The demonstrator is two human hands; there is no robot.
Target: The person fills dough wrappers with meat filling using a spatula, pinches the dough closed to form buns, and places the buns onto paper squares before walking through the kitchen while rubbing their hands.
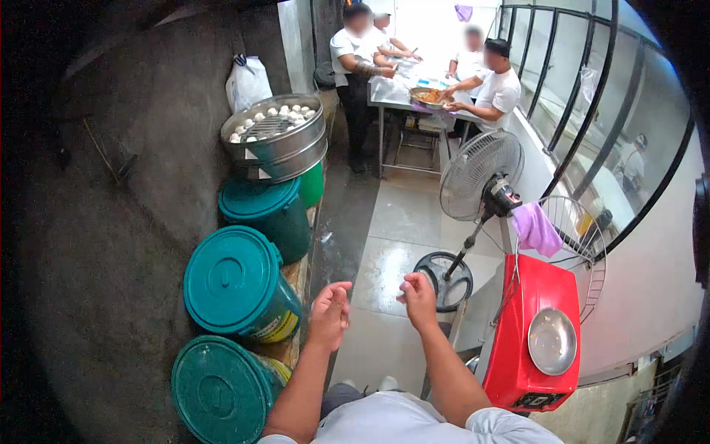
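Observation:
My left hand [330,317] is raised in front of me over the floor, its fingers loosely bent and partly apart, with nothing seen in it. Level with it, a short gap to the right, is my right hand [419,301], its fingers curled in and no object showing. Neither hand touches anything. Nearest to my left hand is a lidded teal bin [229,280]. Beyond my right hand stands a pedestal fan [482,177] on a round black base [444,281].
Several lidded bins line the left wall; a round metal steamer [277,152] with white buns [285,111] rests on one. At right are a red machine [543,288], a metal bowl [552,341] and a purple cloth [536,228]. Several people work around a metal table [392,92].

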